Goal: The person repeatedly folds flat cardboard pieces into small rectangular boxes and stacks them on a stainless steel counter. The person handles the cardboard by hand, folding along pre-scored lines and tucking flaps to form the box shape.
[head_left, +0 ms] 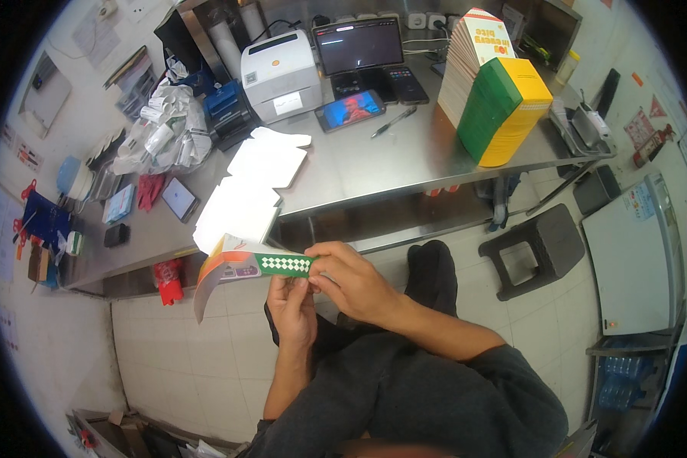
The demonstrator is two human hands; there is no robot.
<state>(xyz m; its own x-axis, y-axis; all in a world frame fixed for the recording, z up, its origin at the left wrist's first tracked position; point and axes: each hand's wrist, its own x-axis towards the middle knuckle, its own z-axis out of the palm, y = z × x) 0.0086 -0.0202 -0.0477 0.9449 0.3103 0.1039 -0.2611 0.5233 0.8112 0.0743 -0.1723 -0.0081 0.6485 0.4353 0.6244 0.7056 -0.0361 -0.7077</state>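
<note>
Above my lap, I hold a printed cardboard sheet (240,265) between both hands. It is orange and grey with a green end panel of white checks, and its left part bends downward. My left hand (291,314) pinches the green end from below, thumb and fingertips together. Over the same end, my right hand (349,281) closes its fingers on the right edge. Just beyond the sheet, blank white carton flats (244,200) lie on the steel table (351,164), partly hidden behind the sheet.
A tall bundle of green and yellow cartons (504,114) stands at the right, before white and red ones (466,65). A label printer (281,76), phone (351,111), pen (393,122) and tablet screen (359,46) are at the back. A dark stool (538,248) is on the floor.
</note>
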